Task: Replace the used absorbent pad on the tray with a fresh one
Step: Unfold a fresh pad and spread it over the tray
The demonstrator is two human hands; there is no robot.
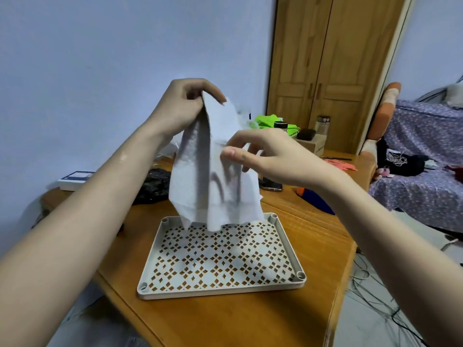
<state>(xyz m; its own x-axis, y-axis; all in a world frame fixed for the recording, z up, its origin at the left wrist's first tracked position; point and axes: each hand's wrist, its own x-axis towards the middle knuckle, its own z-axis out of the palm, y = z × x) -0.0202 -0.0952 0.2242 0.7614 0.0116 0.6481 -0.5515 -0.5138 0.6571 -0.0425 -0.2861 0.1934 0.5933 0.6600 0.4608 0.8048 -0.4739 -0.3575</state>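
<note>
Pad held up above the bare tray, centre frame

The left hand (186, 106) pinches the pad (213, 171) by its top corner; the right hand (265, 156), fingers loosely apart, touches its edge. It hangs limp over the tray (285, 242) on the bench (250, 319): light, soft, tearable, best held at two corners.

Wooden table (225, 319): centre foreground, orange-brown top. Pale blue wall (100, 46): behind table. Wooden double-door wardrobe (330, 58): behind table, right. Sofa with purple floral cover (426, 151): right of table. Light floor with loose cables (375, 304): below table's right edge.
</note>
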